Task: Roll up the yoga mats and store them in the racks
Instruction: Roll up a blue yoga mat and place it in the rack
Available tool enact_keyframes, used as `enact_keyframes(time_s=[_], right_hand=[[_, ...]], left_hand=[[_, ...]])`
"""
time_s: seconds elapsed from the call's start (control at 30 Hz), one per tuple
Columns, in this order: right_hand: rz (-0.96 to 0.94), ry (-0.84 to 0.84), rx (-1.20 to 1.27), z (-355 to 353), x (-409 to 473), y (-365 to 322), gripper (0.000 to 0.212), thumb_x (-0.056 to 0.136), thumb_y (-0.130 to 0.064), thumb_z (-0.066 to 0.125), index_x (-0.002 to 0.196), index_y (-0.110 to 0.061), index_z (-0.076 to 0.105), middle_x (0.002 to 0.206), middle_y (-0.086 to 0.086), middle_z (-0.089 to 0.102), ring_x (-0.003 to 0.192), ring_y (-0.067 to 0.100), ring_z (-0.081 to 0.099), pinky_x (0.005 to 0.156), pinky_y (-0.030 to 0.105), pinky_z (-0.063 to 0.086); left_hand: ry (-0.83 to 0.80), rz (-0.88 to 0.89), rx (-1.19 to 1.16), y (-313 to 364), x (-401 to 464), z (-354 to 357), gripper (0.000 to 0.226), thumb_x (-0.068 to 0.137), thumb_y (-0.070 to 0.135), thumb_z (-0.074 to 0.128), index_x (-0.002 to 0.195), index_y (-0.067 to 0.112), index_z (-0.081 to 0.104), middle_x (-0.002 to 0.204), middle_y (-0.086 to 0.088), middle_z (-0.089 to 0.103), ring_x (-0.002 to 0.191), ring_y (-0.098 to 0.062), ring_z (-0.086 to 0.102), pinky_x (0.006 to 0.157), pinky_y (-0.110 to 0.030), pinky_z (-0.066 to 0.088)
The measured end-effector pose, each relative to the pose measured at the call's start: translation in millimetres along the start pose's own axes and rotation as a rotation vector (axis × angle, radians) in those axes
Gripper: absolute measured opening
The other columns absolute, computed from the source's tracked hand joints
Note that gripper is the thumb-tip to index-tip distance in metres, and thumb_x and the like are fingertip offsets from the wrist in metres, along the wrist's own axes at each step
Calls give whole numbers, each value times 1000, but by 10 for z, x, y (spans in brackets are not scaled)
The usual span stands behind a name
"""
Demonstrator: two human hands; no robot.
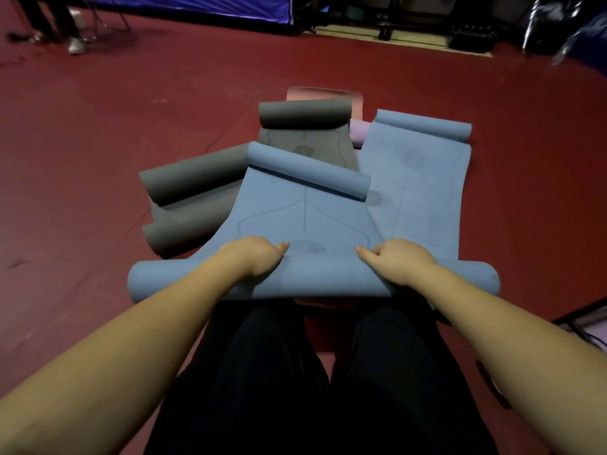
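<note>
A blue yoga mat (305, 211) lies on the red floor in front of me, its near end rolled into a thick tube (315, 280) and its far end curled up. My left hand (254, 257) and my right hand (399, 261) both sit on top of that near roll, fingers curled over its far side and thumbs pointing toward each other. A second blue mat (417, 172) lies to the right. Two grey mats, one at the left (193, 198) and one further back (305, 133), are partly unrolled. A purple mat (359, 133) and a pink mat (323, 93) peek out behind.
Red floor (98, 142) spreads out on all sides. A person's legs and shoes (74, 44) stand at the far left. Dark equipment and a blue tarp (197, 8) line the back. A metal frame (581, 323) shows at the right edge. My dark trousers fill the bottom.
</note>
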State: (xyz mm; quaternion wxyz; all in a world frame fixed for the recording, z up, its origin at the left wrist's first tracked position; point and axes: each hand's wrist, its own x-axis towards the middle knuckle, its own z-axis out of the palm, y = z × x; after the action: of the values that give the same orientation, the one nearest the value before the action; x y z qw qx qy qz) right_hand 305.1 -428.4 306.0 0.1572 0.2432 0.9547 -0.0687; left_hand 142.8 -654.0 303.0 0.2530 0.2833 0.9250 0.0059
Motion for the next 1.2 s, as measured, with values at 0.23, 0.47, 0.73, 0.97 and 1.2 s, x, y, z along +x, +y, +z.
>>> enact_keyframes(time_s=[0.23,0.47,0.73,0.97,1.2], right_hand=[[-3,-198,6,20,-66,-43,71,98,-65,22,133,-15,58,144,12,51,130,29,48,104,34,36],[42,-315,137,12,128,9,75,93,-69,31,142,-16,52,153,10,42,137,27,42,112,36,31],[74,-350,177,42,280,45,72,91,-64,38,141,-13,51,151,12,43,134,28,44,108,36,35],[5,-5,117,104,271,2,48,101,-53,34,100,-19,68,120,12,65,112,31,57,84,34,42],[50,335,196,288,30,12,53,101,-51,33,80,-16,67,95,8,68,94,30,62,74,38,49]], left_hand=[[-67,3,-34,-37,-123,129,71,104,56,19,141,4,49,151,-17,42,138,-33,40,112,-39,28],[318,81,-57,-40,-133,246,46,104,46,29,86,14,56,101,-11,64,89,-27,54,71,-36,37],[634,168,57,-28,-384,692,59,92,62,29,70,13,55,72,-8,57,75,-33,57,69,-40,45],[523,147,143,-32,-195,550,77,87,67,5,79,15,61,85,-7,64,89,-30,60,78,-40,41],[322,148,97,35,9,309,65,100,62,19,72,17,58,88,-7,66,92,-29,62,71,-35,40]])
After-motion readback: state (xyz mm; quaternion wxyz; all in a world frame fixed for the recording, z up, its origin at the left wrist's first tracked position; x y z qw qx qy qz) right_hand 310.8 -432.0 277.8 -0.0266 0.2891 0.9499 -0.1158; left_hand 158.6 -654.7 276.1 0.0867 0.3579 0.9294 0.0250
